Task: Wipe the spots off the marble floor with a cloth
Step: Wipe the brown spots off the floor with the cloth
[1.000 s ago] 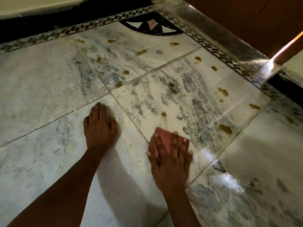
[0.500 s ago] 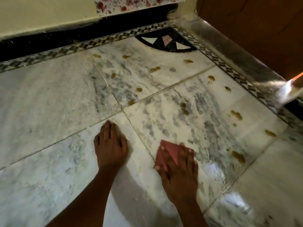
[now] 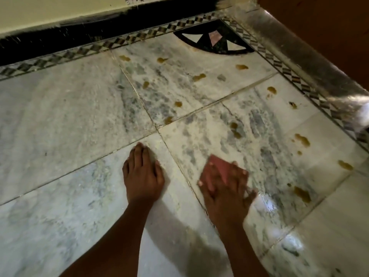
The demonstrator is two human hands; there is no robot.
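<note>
A pink-red cloth [image 3: 220, 165] lies flat on the white, grey-veined marble floor [image 3: 69, 120]. My right hand [image 3: 227, 188] presses down on it with spread fingers, covering most of it. Flat on the floor to the left rests my left hand [image 3: 142, 175], fingers together, holding nothing. Several brown spots dot the tiles beyond and to the right of the cloth, such as a spot [image 3: 302, 139] near the right border, a spot [image 3: 302, 193] close to my right hand and a spot [image 3: 199, 76] farther off.
A checkered inlay border [image 3: 111, 44] runs along the far edge and down the right side. A black quarter-circle inlay [image 3: 215, 42] fills the far corner. Behind it stand a black skirting and cream wall [image 3: 50, 15]; a shiny threshold [image 3: 299, 56] and wooden door bound the right.
The view has tilted up, so the hands sit lower in frame and the far wall shows. My right hand and the cloth have shifted slightly along the tile; the left hand stays planted.
</note>
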